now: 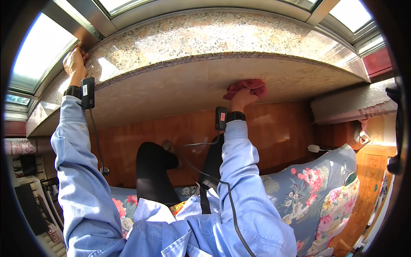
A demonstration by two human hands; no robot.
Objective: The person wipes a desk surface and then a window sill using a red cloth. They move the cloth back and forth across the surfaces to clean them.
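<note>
My left hand [76,62] is raised to the far left, its fingers curled at the metal window frame [84,26] where it meets the granite sill [179,37]. My right hand [242,99] holds a crumpled dark red cloth [246,87] against the beige wall panel [167,85] below the sill's edge. Part of the cloth is hidden behind the fingers. Bright sunlight patches lie across the speckled sill. Each wrist bears a black strap with a small black box, and a cable runs from each box.
I am above a bed with a blue floral cover [289,189]. A wooden panel [279,135] stands below the wall. A floral pillow [337,215], a white plug [316,148] with its cord and a wooden cabinet [369,170] are at the right. Fabric-covered ledges flank both sides.
</note>
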